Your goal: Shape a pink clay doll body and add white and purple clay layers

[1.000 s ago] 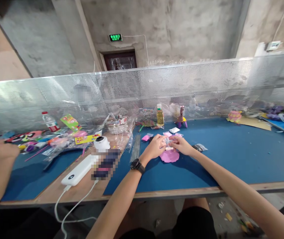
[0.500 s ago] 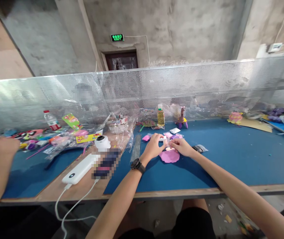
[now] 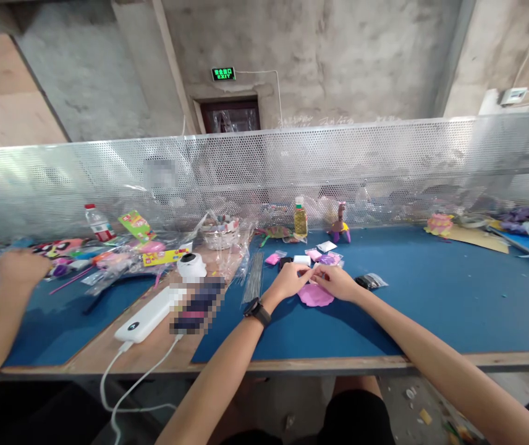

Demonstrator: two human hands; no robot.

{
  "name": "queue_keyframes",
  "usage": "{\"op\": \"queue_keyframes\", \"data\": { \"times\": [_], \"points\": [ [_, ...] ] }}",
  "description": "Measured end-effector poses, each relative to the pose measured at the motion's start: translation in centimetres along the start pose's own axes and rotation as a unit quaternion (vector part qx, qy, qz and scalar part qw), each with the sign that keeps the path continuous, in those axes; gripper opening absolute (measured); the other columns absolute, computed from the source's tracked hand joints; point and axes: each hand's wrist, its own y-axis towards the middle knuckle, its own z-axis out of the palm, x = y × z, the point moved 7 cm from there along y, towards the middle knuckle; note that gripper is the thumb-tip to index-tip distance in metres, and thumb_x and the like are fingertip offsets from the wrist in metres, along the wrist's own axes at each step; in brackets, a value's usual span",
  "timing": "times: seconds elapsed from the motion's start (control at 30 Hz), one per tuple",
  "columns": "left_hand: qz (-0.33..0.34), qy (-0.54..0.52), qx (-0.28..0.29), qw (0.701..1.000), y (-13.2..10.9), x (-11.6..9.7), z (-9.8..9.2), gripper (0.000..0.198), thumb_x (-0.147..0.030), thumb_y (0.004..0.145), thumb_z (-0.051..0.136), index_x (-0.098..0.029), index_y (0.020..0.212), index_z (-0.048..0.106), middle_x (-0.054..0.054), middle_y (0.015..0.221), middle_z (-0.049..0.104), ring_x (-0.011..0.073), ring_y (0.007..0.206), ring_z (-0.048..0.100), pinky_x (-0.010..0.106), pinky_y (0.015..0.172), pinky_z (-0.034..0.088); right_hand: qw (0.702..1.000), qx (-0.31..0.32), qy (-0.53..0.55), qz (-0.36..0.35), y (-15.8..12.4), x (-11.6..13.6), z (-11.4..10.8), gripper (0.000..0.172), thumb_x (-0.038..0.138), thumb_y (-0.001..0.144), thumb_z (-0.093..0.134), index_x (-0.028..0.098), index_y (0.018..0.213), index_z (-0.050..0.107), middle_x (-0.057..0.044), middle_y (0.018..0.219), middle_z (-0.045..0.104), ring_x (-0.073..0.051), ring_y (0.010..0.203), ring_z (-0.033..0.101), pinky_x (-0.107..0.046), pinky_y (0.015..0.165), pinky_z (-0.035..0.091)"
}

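My left hand (image 3: 290, 281), with a black watch (image 3: 258, 312) on its wrist, is closed in a pinch. Its fingertips meet those of my right hand (image 3: 338, 283), which is pinched too. Whatever lies between them is too small and too covered to name. Just below the fingers a pink wavy-edged flat piece (image 3: 316, 296) lies on the blue mat (image 3: 431, 296). Beyond the hands are a white cylinder (image 3: 302, 260), a purple packet (image 3: 330, 259) and a small white packet (image 3: 326, 246). A pink packet (image 3: 272, 258) is left of these.
Thin wires (image 3: 253, 278) lie left of my hands, a black packet (image 3: 371, 282) right. Further left are a white power bank (image 3: 151, 314), a white camera (image 3: 191, 267) and a co-worker's hand (image 3: 23, 269). A bottle (image 3: 300, 221) and a toy dinosaur (image 3: 340, 225) stand behind.
My hands have come closer together and slightly lower, their fingertips now meeting. The white cylinder, partly behind my left fingers before, shows more fully. On the left, the co-worker's hand has shifted right.
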Motion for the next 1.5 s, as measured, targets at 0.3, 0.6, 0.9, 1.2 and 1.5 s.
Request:
{"op": "queue_keyframes", "data": {
  "times": [0.3,0.6,0.9,1.2,1.5],
  "points": [
    [0.005,0.002,0.009,1.000,0.0,0.3,-0.1,0.034,-0.027,0.095,0.047,-0.013,0.077,0.073,0.005,0.075,0.071,0.0174,0.068,0.060,0.024,0.064,0.043,1.000,0.000,-0.002,-0.013,-0.1,0.5,-0.1,0.022,0.036,0.097,0.055,0.020,0.091,0.069,-0.001,0.077,0.066,-0.013,0.063,0.053,-0.025,0.059,0.034],
    [-0.009,-0.025,0.019,0.999,0.0,0.3,0.0,0.025,-0.023,0.091,0.051,-0.013,0.086,0.074,0.007,0.085,0.076,0.0182,0.075,0.066,0.025,0.067,0.045,0.999,-0.006,-0.007,-0.036,-0.1,0.7,0.1,0.023,0.035,0.097,0.052,0.018,0.094,0.066,-0.003,0.080,0.065,-0.013,0.064,0.054,-0.025,0.060,0.035],
    [0.009,0.048,0.002,0.999,-0.2,-0.7,-0.1,0.019,-0.020,0.090,0.051,-0.016,0.080,0.066,0.005,0.079,0.070,0.0156,0.068,0.059,0.024,0.063,0.040,0.993,-0.030,-0.108,0.020,-0.6,1.1,-1.0,0.015,0.034,0.090,0.058,0.020,0.088,0.065,-0.003,0.087,0.070,-0.015,0.072,0.058,-0.025,0.060,0.031],
    [-0.029,0.123,-0.028,0.992,0.0,-0.7,-0.3,0.018,-0.022,0.089,0.053,-0.019,0.075,0.063,0.004,0.073,0.066,0.0163,0.065,0.056,0.025,0.059,0.033,0.988,-0.051,-0.144,0.033,-0.5,2.1,-1.1,0.016,0.026,0.089,0.054,0.020,0.078,0.064,-0.003,0.084,0.069,-0.016,0.073,0.058,-0.025,0.058,0.027],
    [-0.025,0.095,0.024,0.995,-0.1,0.2,1.0,0.024,-0.022,0.093,0.047,-0.016,0.075,0.063,0.007,0.079,0.069,0.0173,0.069,0.059,0.026,0.060,0.036,0.978,-0.022,-0.205,-0.039,-0.8,2.4,-0.3,0.018,0.030,0.094,0.055,0.020,0.084,0.064,-0.004,0.090,0.071,-0.016,0.077,0.060,-0.027,0.059,0.027]
  ]
}}
